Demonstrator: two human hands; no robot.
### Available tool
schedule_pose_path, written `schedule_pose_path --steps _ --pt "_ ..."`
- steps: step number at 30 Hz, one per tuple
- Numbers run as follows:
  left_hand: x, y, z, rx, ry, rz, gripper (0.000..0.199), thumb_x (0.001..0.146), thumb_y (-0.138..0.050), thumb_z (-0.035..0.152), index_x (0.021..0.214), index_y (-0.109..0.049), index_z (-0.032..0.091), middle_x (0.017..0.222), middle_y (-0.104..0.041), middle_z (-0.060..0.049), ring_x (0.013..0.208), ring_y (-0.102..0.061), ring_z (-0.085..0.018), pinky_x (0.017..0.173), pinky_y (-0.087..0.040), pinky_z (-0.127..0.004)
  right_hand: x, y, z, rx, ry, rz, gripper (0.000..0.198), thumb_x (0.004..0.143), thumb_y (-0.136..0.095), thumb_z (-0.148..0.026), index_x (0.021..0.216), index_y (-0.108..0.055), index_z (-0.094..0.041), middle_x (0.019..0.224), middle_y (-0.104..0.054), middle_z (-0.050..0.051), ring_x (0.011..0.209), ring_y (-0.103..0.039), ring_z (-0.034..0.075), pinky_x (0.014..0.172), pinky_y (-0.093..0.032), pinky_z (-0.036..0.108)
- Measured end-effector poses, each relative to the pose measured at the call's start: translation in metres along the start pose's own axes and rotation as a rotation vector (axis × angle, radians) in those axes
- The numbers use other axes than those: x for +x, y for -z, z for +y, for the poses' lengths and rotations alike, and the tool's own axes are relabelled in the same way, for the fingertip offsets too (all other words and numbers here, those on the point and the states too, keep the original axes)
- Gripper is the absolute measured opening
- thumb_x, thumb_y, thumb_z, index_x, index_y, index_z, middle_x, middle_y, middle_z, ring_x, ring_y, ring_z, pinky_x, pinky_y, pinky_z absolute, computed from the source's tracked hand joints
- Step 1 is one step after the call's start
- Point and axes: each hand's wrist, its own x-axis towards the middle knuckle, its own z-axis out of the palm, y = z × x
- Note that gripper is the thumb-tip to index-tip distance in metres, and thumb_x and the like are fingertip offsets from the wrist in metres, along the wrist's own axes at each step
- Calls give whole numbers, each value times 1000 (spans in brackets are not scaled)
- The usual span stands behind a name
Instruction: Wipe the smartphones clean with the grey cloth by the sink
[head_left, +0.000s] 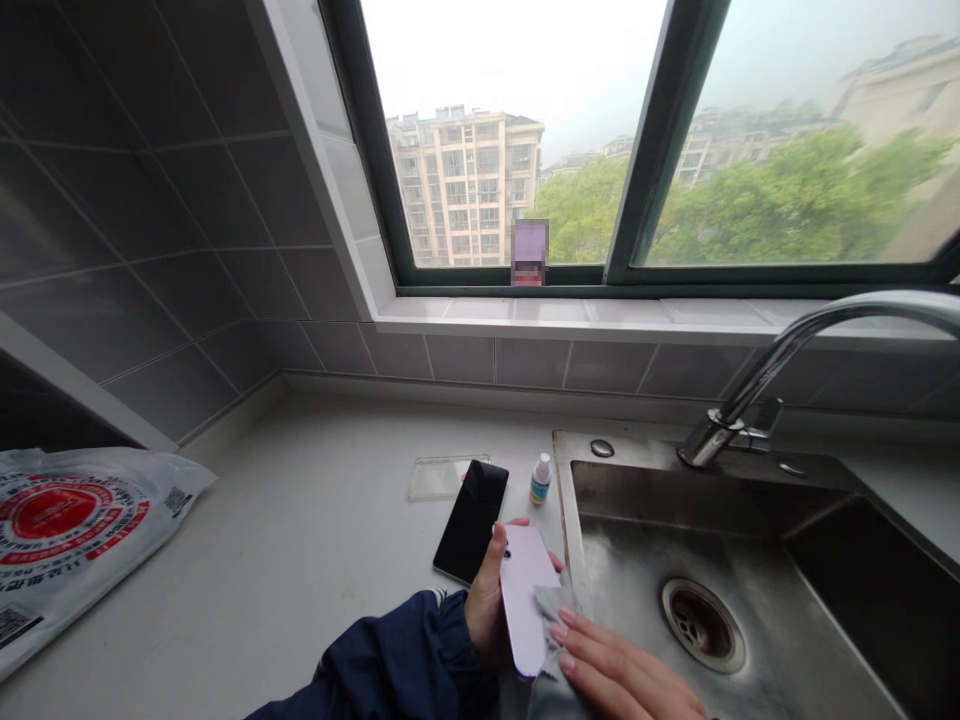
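A pale lilac smartphone (pixel 523 590) is held by my left hand (pixel 487 600), its back with the camera lens facing up. The thumb lies along one edge and the fingertips show at the far edge. My right hand (pixel 619 665) presses a thin grey cloth (pixel 553 610) against the right side of the phone, with the fingers together on the cloth. Just beyond my left hand, a black-screened phone (pixel 472 520) lies on the counter. It partly covers a clear phone case (pixel 436 478). A small white spray bottle (pixel 540 480) with a blue label stands upright to the right of that phone.
A steel sink (pixel 622 540) with a drain (pixel 703 625) lies to the right, its edge close to my hands. A chrome faucet (pixel 750 385) arches over it. On the left, a white plastic bag (pixel 82 530) with red print rests on the counter (pixel 300 500). Behind is a window.
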Motion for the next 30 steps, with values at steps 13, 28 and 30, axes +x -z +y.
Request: schedule_pose_path --steps 13,28,30 --pt "7 7 4 27 -4 28 70 81 -52 63 131 -37 17 85 -67 -11 72 -66 -24 79 -47 -41 9 -17 6 -296 89 -228 53 90 -60 -43 128 -57 -7 135 -54 14 126 -51 26 105 -42 36" --pt "-4 8 4 216 -46 -73 67 83 -53 59 133 -46 15 108 -67 -13 104 -62 -25 101 -39 -38 -5 -27 7 -331 -81 -379 90 87 -50 -62 151 -20 -6 151 -29 19 139 -32 32 112 -28 43" --pt "-5 8 3 216 -48 -121 63 86 -49 57 133 -46 16 112 -66 -14 107 -62 -26 105 -36 -40 -6 -29 7 -332 -93 -380 92 87 -49 -63 151 -19 -6 151 -28 20 139 -32 33 112 -27 44"
